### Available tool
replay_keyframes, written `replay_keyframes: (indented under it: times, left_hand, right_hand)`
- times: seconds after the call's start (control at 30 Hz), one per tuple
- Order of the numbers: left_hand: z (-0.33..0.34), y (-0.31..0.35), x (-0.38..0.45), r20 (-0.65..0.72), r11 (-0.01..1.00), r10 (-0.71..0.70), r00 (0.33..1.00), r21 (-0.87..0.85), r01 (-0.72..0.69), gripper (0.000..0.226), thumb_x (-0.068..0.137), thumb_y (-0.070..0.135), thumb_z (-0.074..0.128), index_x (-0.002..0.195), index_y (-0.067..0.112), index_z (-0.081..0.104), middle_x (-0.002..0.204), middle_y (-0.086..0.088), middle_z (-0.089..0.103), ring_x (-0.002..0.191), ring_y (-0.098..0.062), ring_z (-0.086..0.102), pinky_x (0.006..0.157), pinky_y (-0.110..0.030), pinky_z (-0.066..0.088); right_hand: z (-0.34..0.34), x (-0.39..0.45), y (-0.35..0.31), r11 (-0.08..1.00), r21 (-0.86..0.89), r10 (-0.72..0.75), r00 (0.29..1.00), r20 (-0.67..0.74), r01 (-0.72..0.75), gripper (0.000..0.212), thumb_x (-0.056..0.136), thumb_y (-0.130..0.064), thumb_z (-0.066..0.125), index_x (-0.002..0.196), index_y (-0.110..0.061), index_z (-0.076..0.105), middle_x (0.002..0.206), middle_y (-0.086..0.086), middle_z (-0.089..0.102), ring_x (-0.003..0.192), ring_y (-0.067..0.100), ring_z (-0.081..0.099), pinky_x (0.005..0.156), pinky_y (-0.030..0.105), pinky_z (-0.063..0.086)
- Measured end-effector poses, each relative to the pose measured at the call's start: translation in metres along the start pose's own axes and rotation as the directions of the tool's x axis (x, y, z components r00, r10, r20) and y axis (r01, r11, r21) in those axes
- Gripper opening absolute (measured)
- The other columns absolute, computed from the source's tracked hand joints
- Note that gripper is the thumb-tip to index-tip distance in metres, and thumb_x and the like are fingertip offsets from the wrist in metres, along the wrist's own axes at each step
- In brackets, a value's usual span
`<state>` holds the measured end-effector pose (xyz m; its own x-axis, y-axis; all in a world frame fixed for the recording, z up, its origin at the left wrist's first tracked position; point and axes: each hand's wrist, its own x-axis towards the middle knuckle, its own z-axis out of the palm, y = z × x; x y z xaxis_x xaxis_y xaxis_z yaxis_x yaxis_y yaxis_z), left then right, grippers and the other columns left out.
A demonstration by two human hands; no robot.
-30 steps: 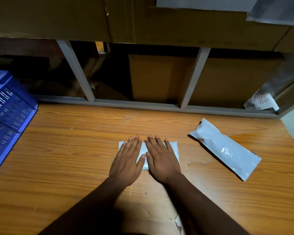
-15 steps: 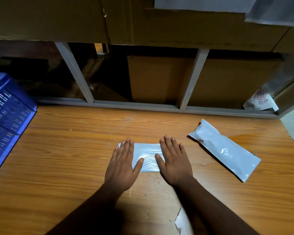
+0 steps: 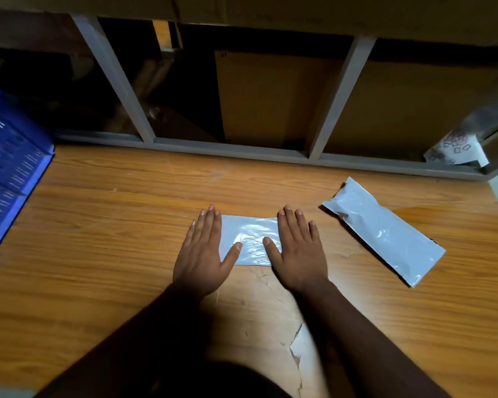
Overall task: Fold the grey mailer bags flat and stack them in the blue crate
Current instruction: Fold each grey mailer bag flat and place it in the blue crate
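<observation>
A folded grey mailer bag (image 3: 250, 239) lies flat on the wooden table in the middle of the head view. My left hand (image 3: 203, 251) presses its left end with straight fingers, palm down. My right hand (image 3: 296, 249) presses its right end the same way. Both ends of the bag are hidden under my palms. A second grey mailer bag (image 3: 383, 231) lies loose and slanted on the table to the right, apart from my hands. The blue crate (image 3: 10, 170) stands at the left edge, only partly in view.
A grey metal frame (image 3: 227, 147) runs along the table's far edge, with brown cardboard behind it. A printed white packet (image 3: 454, 152) sits at the far right behind the frame. The table's laminate is chipped (image 3: 296, 344) near my right forearm.
My hands have slid apart along the folded bag, from side by side at its middle to its two ends. The view has tilted slightly down.
</observation>
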<state>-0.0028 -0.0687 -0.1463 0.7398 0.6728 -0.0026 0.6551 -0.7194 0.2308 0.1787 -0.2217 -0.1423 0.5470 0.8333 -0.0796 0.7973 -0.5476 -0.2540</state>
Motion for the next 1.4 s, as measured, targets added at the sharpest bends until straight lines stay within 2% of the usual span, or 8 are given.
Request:
replay_keyframes:
  times: [0.17, 0.6, 0.7, 0.8, 0.93, 1.03, 1.23, 1.4]
  left_hand:
    - [-0.003, -0.003, -0.006, 0.015, 0.998, -0.065, 0.998, 0.017, 0.065, 0.092, 0.098, 0.074, 0.013, 0.164, 0.011, 0.004, 0.172, -0.003, -0.002, 0.158, -0.017, -0.005, 0.128, -0.037, 0.001]
    - [-0.019, 0.005, -0.004, 0.153, 0.994, -0.103, 0.983, -0.007, 0.106, 0.092, 0.096, 0.075, 0.013, 0.163, 0.016, -0.007, 0.171, 0.0, -0.014, 0.157, -0.017, -0.015, 0.126, -0.037, -0.007]
    - [-0.033, 0.0, 0.008, 0.176, 0.989, -0.097, 0.98, -0.097, 0.115, 0.079, 0.102, 0.061, 0.038, 0.163, 0.016, 0.015, 0.172, -0.002, 0.005, 0.158, -0.02, 0.003, 0.126, -0.039, 0.006]
    - [-0.045, -0.01, 0.023, 0.126, 0.979, -0.094, 0.988, -0.17, 0.115, 0.059, 0.104, 0.046, 0.047, 0.155, 0.017, 0.04, 0.163, -0.004, 0.033, 0.149, -0.027, 0.029, 0.12, -0.044, 0.027]
    - [-0.045, -0.007, 0.031, 0.169, 0.998, -0.061, 0.984, 0.028, 0.058, 0.053, 0.107, 0.039, 0.041, 0.156, 0.021, 0.034, 0.158, -0.004, 0.03, 0.139, -0.03, 0.031, 0.112, -0.046, 0.031]
    - [-0.037, -0.002, 0.027, 0.148, 0.995, -0.089, 0.985, 0.063, 0.08, 0.052, 0.108, 0.039, 0.037, 0.156, 0.023, 0.032, 0.158, -0.004, 0.029, 0.139, -0.029, 0.029, 0.111, -0.048, 0.029]
    - [-0.03, -0.006, 0.02, 0.079, 0.993, -0.099, 0.992, -0.055, 0.104, 0.046, 0.106, 0.038, 0.043, 0.149, 0.024, 0.042, 0.154, -0.001, 0.034, 0.138, -0.028, 0.032, 0.11, -0.049, 0.03]
    - [-0.05, -0.012, 0.034, 0.109, 0.94, -0.136, 0.985, -0.298, 0.163, 0.029, 0.092, 0.03, 0.07, 0.119, 0.02, 0.061, 0.125, 0.0, 0.056, 0.119, -0.025, 0.049, 0.095, -0.036, 0.04]
  right_hand:
    - [-0.001, -0.019, 0.01, 0.99, -0.026, 0.138, 0.989, -0.045, -0.139, 0.081, 0.104, -0.067, 0.015, 0.166, -0.016, 0.002, 0.173, 0.0, -0.005, 0.16, 0.02, -0.009, 0.128, 0.046, -0.004]
    - [-0.009, -0.023, 0.013, 0.997, -0.002, 0.08, 0.996, -0.036, -0.081, 0.083, 0.102, -0.069, 0.009, 0.166, -0.016, -0.002, 0.173, 0.001, -0.01, 0.159, 0.021, -0.013, 0.128, 0.049, -0.005]
    - [-0.009, -0.025, 0.016, 0.999, -0.014, 0.052, 0.998, -0.036, -0.053, 0.081, 0.103, -0.068, 0.011, 0.166, -0.018, 0.003, 0.174, 0.002, -0.005, 0.16, 0.024, -0.007, 0.128, 0.049, -0.004]
    - [-0.008, -0.028, 0.016, 0.999, 0.005, 0.054, 0.997, -0.056, -0.054, 0.08, 0.103, -0.068, 0.013, 0.166, -0.02, 0.006, 0.174, 0.001, -0.002, 0.16, 0.024, -0.005, 0.128, 0.048, -0.005]
    - [-0.009, -0.025, 0.018, 0.998, 0.024, 0.06, 0.995, -0.083, -0.058, 0.08, 0.103, -0.069, 0.015, 0.166, -0.02, 0.015, 0.174, 0.002, 0.004, 0.16, 0.025, -0.001, 0.128, 0.049, -0.002]
    - [-0.006, -0.024, 0.017, 0.997, 0.021, 0.072, 0.993, -0.092, -0.07, 0.08, 0.102, -0.069, 0.016, 0.165, -0.02, 0.018, 0.174, 0.003, 0.007, 0.16, 0.026, 0.001, 0.128, 0.051, 0.001]
    - [-0.002, -0.021, 0.012, 0.995, 0.015, 0.102, 0.992, -0.072, -0.102, 0.082, 0.101, -0.07, 0.011, 0.166, -0.02, 0.009, 0.174, 0.002, 0.0, 0.16, 0.025, -0.004, 0.128, 0.052, 0.0]
    - [-0.01, -0.027, 0.011, 0.991, 0.094, 0.1, 0.991, -0.083, -0.093, 0.08, 0.101, -0.068, 0.025, 0.165, -0.021, 0.014, 0.173, 0.0, 0.01, 0.159, 0.025, 0.001, 0.128, 0.052, 0.001]
